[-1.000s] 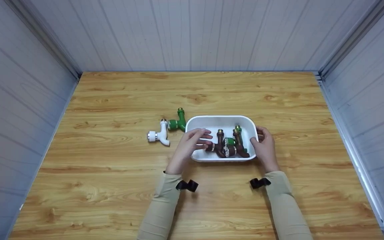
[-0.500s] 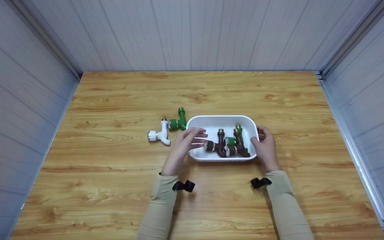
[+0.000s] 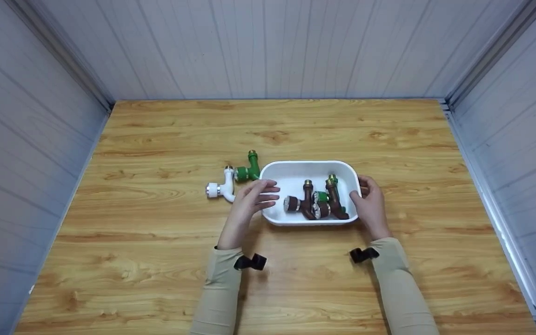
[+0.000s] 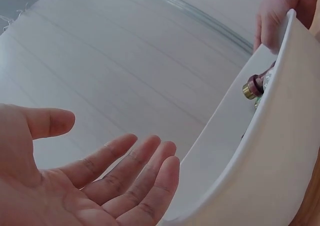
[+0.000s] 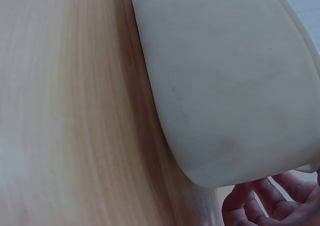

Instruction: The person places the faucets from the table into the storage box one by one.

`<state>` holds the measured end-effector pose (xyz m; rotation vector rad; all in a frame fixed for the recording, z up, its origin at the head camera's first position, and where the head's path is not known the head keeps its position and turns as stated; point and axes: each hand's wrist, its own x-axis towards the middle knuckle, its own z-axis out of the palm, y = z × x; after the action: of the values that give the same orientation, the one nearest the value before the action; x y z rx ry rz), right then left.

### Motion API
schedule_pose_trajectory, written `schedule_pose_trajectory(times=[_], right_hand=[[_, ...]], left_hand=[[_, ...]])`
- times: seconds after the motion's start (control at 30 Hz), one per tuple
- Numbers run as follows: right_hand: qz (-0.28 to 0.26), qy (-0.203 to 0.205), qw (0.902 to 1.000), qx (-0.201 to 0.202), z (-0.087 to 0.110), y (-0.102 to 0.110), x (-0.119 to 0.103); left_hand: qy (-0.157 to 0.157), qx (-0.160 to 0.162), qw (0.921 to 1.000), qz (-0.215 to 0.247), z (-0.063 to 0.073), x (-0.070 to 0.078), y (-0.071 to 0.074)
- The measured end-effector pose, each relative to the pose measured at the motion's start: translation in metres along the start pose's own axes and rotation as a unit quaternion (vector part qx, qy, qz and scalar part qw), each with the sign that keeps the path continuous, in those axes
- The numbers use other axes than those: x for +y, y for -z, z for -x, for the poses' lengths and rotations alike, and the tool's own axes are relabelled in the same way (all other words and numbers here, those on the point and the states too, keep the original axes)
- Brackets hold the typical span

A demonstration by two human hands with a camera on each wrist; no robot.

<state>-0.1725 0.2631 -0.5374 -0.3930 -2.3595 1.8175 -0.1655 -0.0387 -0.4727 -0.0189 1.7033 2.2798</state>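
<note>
A white plastic basin (image 3: 286, 174) holds two brown faucets (image 3: 308, 197) and a green faucet (image 3: 320, 197) partly under one of them. My right hand (image 3: 371, 204) grips the basin's right end, thumb over the rim and fingers curled against the outer wall. At the left end my left hand (image 3: 248, 204) hovers with nothing in it, its fingertips over the rim. The left wrist view shows that palm with relaxed, spread fingers (image 4: 135, 161) beside the basin wall (image 4: 280, 131). In the right wrist view the curled fingers (image 5: 272, 201) sit under the basin's end (image 5: 225, 85).
Left of the basin lie a green faucet (image 3: 249, 168) and a white faucet (image 3: 224, 187) on the wood-grain table (image 3: 156, 260). The left hand overlaps the white faucet's spout. Pale panel walls (image 3: 268, 51) enclose the table at the back and sides.
My left hand has drawn back leftward from the brown faucet's knob in the basin toward the left rim. The right hand stays on the basin, which has hardly moved.
</note>
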Motion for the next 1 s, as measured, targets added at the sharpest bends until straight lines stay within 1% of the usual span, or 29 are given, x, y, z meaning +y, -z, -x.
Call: schedule_pose_trajectory(times=[0.3, 0.4, 0.53, 0.6, 0.73, 0.83, 1.0], right_hand=[[0.01, -0.003, 0.9999, -0.001, 0.0, 0.0, 0.0], [0.011, -0.004, 0.9999, -0.001, 0.0, 0.001, 0.0], [0.013, -0.007, 0.9999, -0.001, 0.001, 0.001, -0.001], [0.016, -0.008, 0.9998, -0.001, 0.001, 0.001, -0.001], [0.012, -0.001, 0.9999, 0.002, 0.001, 0.001, -0.001], [0.006, 0.006, 1.0, 0.003, 0.001, 0.0, 0.0], [0.011, 0.001, 0.9999, 0.0, 0.0, 0.0, 0.001]], left_hand=[[0.007, 0.015, 0.9997, 0.015, 0.005, 0.001, 0.01], [0.004, 0.022, 0.9997, 0.013, 0.006, 0.0, 0.014], [0.005, 0.036, 0.9993, 0.012, 0.007, 0.0, 0.019], [0.012, 0.046, 0.9988, 0.014, 0.007, -0.001, 0.023], [0.019, 0.063, 0.9976, 0.02, 0.008, -0.004, 0.029], [0.019, 0.068, 0.9971, 0.028, 0.009, -0.007, 0.034], [0.024, 0.083, 0.9958, 0.031, 0.011, -0.012, 0.042]])
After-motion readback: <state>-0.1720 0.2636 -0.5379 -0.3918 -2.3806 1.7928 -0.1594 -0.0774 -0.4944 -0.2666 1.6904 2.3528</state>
